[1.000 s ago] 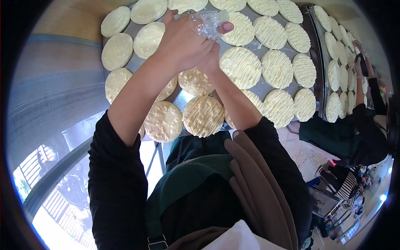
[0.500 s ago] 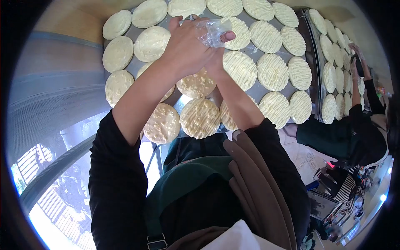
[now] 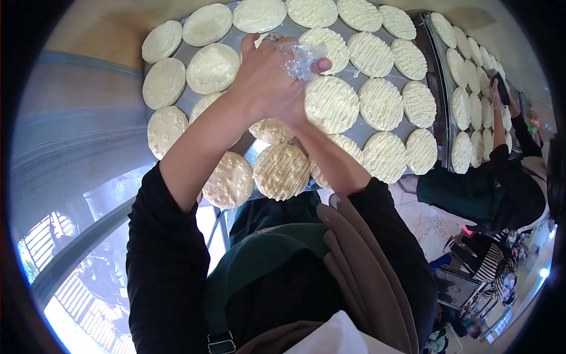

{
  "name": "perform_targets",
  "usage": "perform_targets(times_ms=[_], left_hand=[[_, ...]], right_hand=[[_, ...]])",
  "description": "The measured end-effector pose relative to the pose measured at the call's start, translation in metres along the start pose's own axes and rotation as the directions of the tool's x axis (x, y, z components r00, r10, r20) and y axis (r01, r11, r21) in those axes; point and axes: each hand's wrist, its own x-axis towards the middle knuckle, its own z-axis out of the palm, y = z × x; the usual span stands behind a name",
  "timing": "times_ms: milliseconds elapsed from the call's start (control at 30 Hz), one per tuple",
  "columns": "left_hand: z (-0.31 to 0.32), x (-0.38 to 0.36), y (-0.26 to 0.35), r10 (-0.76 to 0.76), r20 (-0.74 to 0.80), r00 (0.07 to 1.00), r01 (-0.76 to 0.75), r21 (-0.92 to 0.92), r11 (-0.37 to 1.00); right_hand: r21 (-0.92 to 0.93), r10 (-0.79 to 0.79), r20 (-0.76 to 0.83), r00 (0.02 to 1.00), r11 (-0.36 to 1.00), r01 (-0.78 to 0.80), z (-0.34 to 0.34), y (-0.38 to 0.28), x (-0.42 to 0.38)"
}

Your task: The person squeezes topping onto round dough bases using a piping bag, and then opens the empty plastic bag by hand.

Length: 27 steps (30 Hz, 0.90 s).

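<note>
My left hand (image 3: 266,75) and my right hand (image 3: 293,109) are clasped together above a metal tray (image 3: 190,101) of pale round dough pieces. Both are closed around a clear plastic bag (image 3: 305,59), whose crumpled end sticks out at the top. My left hand covers most of my right hand, and the bag's lower part is hidden. Just right of my hands lies a dough round (image 3: 331,105) with pale cream-like topping. Rounds on the right carry thin stripes, while a round (image 3: 213,68) on the left looks smoother and glossy.
A second tray of rounds (image 3: 460,106) stands at the right. Beyond it a co-worker's hands (image 3: 498,97) hold a dark object. A wooden panel (image 3: 94,76) and a mesh screen (image 3: 82,135) are on the left.
The view has shifted slightly over the tray. My clasped hands sit a little lower in view, still round the bag. The co-worker's hands and dark object have moved slightly.
</note>
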Motion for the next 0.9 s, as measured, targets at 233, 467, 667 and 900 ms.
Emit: perform_targets(times_ms=[233,467,667,900], left_hand=[[0.003,-0.002,0.0,-0.012,0.012,1.0,0.012,-0.045,0.999],[0.008,-0.004,0.0,0.009,-0.013,1.0,-0.01,-0.049,0.999],[0.012,-0.002,0.0,0.048,-0.037,0.998,-0.049,-0.03,0.998],[0.01,-0.008,0.012,0.047,0.016,0.999,-0.046,-0.03,0.998]], right_hand=[[-0.11,0.076,-0.003,0.997,0.991,-0.076,-0.011,0.001,0.007],[-0.167,0.096,-0.048,0.994,0.981,-0.103,-0.003,-0.013,-0.015],[0.002,0.101,-0.051,0.994,0.995,-0.101,-0.019,0.004,0.002],[-0.069,-0.045,-0.049,0.998,0.997,0.042,-0.015,0.001,-0.022]])
